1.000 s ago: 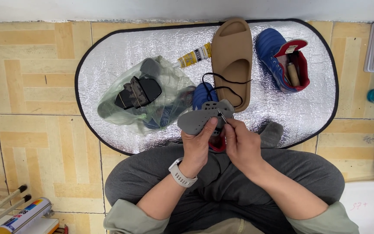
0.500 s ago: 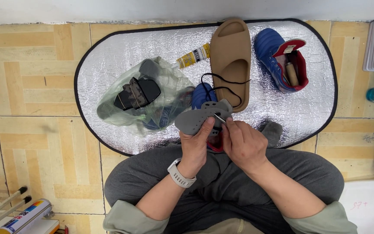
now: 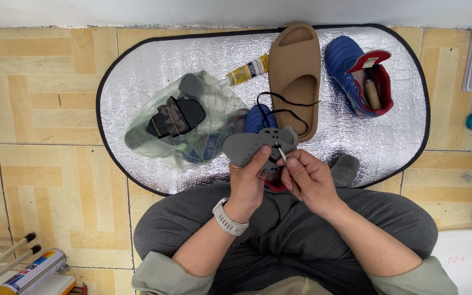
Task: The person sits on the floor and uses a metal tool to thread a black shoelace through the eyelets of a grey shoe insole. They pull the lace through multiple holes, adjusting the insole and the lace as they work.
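**Needle at the grey shoe piece**

Over my lap, just at the near edge of the silver foil mat (image 3: 137, 82), I've got my left hand (image 3: 248, 183) closed around a flat grey shoe piece with punched holes (image 3: 252, 145), thumb on top, fingers underneath. My right hand (image 3: 308, 177) is pinched tight on a thin metal needle (image 3: 281, 153), its tip resting against the grey piece near its right end. A black thread (image 3: 279, 105) loops up from there across the mat and over the tan foam slide sandal (image 3: 295, 76), which lies lengthwise just beyond my hands.

On my left wrist sits a white-strapped watch (image 3: 229, 217). Behind the grey piece I see a blue shoe toe (image 3: 258, 117), partly hidden. To the left lies a crumpled clear plastic bag (image 3: 187, 123) with dark parts inside. A small yellow glue tube (image 3: 247, 70) lies between the bag and the sandal. Well to the right stands a blue sneaker with a red lining (image 3: 356, 74), something tan tucked inside it. All of this sits on beige floor tiles (image 3: 34, 109).
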